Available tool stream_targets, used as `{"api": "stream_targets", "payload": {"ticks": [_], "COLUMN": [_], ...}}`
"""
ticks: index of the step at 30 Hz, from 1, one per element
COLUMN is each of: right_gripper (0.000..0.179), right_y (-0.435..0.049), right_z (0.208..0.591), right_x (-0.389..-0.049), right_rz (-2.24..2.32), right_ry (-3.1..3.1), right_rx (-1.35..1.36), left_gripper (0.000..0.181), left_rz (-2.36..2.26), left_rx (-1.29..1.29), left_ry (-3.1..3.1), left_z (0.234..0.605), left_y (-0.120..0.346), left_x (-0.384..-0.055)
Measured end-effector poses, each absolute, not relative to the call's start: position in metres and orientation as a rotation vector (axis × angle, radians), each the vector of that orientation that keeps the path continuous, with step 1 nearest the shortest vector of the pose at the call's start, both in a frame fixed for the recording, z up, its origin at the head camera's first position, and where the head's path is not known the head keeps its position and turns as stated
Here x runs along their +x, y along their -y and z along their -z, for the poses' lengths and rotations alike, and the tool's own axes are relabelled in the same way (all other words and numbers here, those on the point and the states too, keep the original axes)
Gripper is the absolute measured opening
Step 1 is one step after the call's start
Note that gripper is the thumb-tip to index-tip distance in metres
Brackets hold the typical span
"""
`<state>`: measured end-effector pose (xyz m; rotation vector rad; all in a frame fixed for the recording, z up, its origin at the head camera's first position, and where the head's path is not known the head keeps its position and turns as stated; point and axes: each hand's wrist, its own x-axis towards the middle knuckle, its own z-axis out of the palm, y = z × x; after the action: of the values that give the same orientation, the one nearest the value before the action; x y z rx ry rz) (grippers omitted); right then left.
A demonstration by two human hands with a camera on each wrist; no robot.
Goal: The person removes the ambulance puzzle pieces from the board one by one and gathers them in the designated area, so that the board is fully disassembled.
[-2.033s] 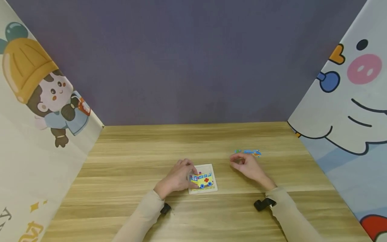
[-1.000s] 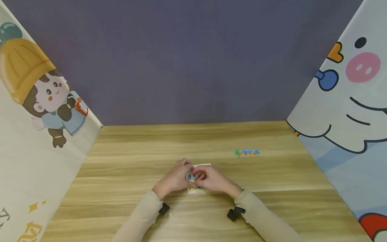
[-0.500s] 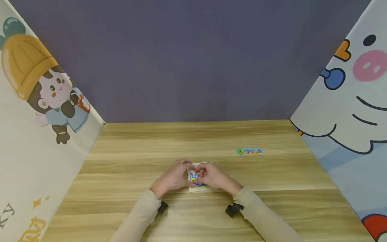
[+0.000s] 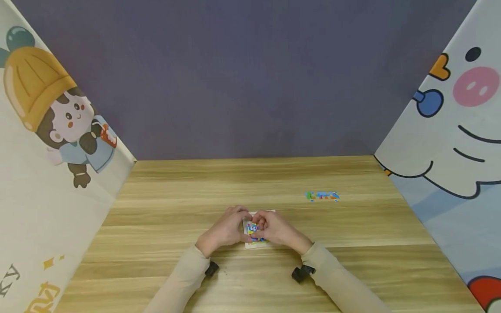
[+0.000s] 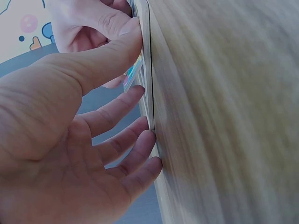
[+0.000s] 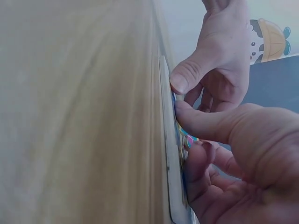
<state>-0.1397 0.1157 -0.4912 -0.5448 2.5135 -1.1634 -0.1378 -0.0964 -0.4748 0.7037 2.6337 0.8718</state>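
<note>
A small square puzzle board (image 4: 252,246) with a pale rim and a colourful vehicle picture lies on the wooden table. My left hand (image 4: 225,230) curves around its left side; in the left wrist view the thumb presses the near edge and the fingertips rest along the board and table. Over the board, my right hand (image 4: 278,231) pinches a puzzle piece (image 4: 253,227) printed with eyes. That piece stands tilted up from the board in the left wrist view. The right fingers hide most of the picture's right side.
Several loose blue, green and orange puzzle pieces (image 4: 322,196) lie in a row at the back right of the table (image 4: 188,191). A dark upright panel (image 4: 250,87) closes off the back, and cartoon-printed walls stand on both sides.
My right hand has come left from near the loose pieces onto the board and taken hold of the piece with eyes, which has since tilted and shifted slightly. My left hand has stayed.
</note>
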Motion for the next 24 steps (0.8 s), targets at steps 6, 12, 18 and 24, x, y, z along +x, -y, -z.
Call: {"api": "stream_targets", "payload": {"ticks": [6, 12, 18, 24], "right_gripper": [0.028, 0.029, 0.033, 0.034], "right_y": [-0.1158, -0.1173, -0.1195, -0.1225], "right_z": [0.4949, 0.499, 0.4987, 0.494], "right_x": [-0.1372, -0.1385, -0.1414, -0.1428], "right_rz": [1.17, 1.243, 1.255, 1.238], "right_ry": [-2.573, -2.529, -2.475, -2.444], "right_rx": [-0.575, -0.597, -0.622, -0.627], "left_gripper": [0.058, 0.057, 0.06, 0.058], "left_rz": [-0.871, -0.858, -0.856, -0.865], "left_rx": [0.699, 0.694, 0.688, 0.7], "left_ry": [-2.639, -2.642, -2.649, -2.652], "left_z": [0.4747, 0.4738, 0.4745, 0.4754], "left_y": [0.0958, 0.0953, 0.0955, 0.0957], "left_x": [-0.1367, -0.1366, -0.1364, -0.1369]}}
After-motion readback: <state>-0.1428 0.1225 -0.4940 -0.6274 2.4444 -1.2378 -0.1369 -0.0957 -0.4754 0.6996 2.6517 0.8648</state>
